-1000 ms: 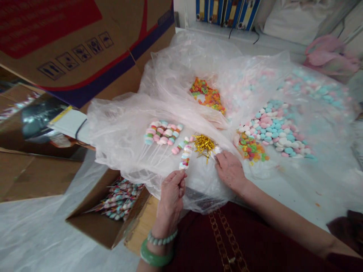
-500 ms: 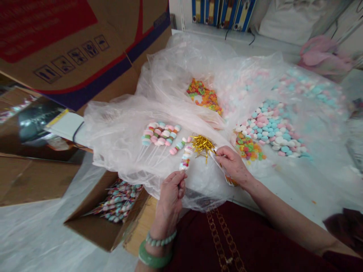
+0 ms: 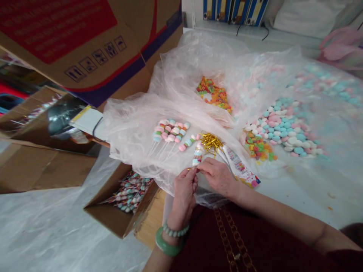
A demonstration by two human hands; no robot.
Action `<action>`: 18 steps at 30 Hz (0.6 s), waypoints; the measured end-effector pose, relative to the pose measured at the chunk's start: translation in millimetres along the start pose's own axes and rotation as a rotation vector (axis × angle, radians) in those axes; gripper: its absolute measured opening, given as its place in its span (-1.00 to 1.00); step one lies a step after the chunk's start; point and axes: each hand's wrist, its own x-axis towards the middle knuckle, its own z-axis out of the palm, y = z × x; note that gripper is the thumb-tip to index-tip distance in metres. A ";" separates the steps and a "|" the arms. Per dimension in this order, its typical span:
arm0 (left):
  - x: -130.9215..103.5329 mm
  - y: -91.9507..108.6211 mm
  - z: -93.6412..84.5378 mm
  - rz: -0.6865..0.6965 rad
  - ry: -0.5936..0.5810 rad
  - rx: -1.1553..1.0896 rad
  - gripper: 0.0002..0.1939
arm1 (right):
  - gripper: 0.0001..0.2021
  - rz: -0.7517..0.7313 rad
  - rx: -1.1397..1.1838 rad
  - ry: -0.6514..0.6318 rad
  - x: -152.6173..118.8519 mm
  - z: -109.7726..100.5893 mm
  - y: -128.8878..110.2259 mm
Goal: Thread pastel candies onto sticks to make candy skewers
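My left hand (image 3: pixel 185 190) is closed around the lower end of a bagged marshmallow skewer (image 3: pixel 197 154), which stands up from my fingers. My right hand (image 3: pixel 217 175) pinches at the same spot, its fingertips touching those of the left. A bit of gold twist tie (image 3: pixel 189 169) shows at the fingertips. Just beyond lies a pile of gold twist ties (image 3: pixel 211 141). Printed clear bags (image 3: pixel 241 166) lie beside my right hand. Left of the ties, a loose marshmallow skewer (image 3: pixel 188 142) rests near a row of marshmallow skewers (image 3: pixel 171 131) on white sticks.
Ring-shaped gummies (image 3: pixel 259 147) and pastel marshmallows (image 3: pixel 286 126) lie on plastic sheeting (image 3: pixel 127 113). More gummies (image 3: pixel 215 94) sit farther back. An open carton (image 3: pixel 109 215) of finished skewers stands low at left. A large cardboard box (image 3: pixel 130 34) rises at the back left.
My right hand has moved left from the gold ties and printed bags to meet my left hand at the skewer's base. The printed bags now lie uncovered. The view has shifted slightly left.
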 end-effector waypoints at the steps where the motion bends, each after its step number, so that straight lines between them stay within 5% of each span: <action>1: -0.3 0.9 0.8 0.003 0.011 -0.009 -0.72 | -0.82 0.058 0.080 0.019 0.0 -0.4 0.2; 8: -2.5 -1.9 10.1 0.054 0.014 0.045 -0.68 | -0.93 0.550 0.468 0.122 8.0 6.9 -7.5; 11: -3.0 -2.8 8.9 0.141 0.053 0.095 -0.64 | -0.87 0.752 0.904 0.069 11.0 9.9 -3.8; 14: -6.1 4.1 7.8 0.123 -0.029 0.081 -0.62 | -0.74 0.751 1.341 -0.106 10.3 7.7 1.9; 18: -11.8 17.5 5.2 -0.009 -0.304 0.042 -0.65 | -0.59 0.572 1.429 -0.190 7.9 -4.7 3.7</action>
